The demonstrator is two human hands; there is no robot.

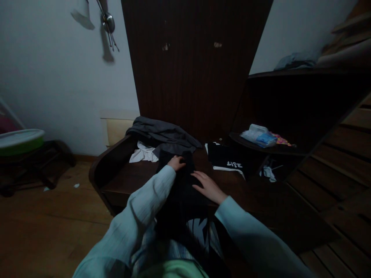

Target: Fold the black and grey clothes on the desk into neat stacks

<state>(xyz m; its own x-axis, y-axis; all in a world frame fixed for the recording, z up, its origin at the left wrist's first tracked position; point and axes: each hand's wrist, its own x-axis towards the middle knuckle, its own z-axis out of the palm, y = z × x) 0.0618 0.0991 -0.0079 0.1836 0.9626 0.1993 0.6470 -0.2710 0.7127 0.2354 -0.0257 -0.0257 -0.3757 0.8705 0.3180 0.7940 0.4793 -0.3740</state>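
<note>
Dark garment: the dark garment point(180, 184) lies lengthwise on the wooden surface point(127, 181), its far end at 12 o'clock and its near end running off the edge at 6 o'clock toward the person's lap; it looks stretched out long, which I judge is why one hand sits at its far end and one on its middle.
Left hand: the left hand point(176, 163) rests on the garment's far end, at 11 o'clock from the right hand; knuckles up, fingers curled down onto the cloth; whether they pinch a fold or only press on it, I cannot tell in this dim light; the arm is stretched well forward in a pale sleeve.
Right hand: the right hand point(208, 187) lies palm down on the garment's right side; fingers straight and slightly spread, gripping nothing; a flat hand like this would hold the cloth smooth and in place; the forearm comes in from 5 o'clock, elbow bent.
At 12 o'clock: a crumpled grey garment point(165, 135), just beyond the left hand; a white cloth point(143, 154) peeps from under it at 10 o'clock.
At 2 o'clock: a folded black shirt point(227, 159) with white lettering, apart from both hands; farther out, a shelf point(246, 143) bears packets point(259, 136).
At 9 o'clock: a basin point(20, 139), well apart.
</note>
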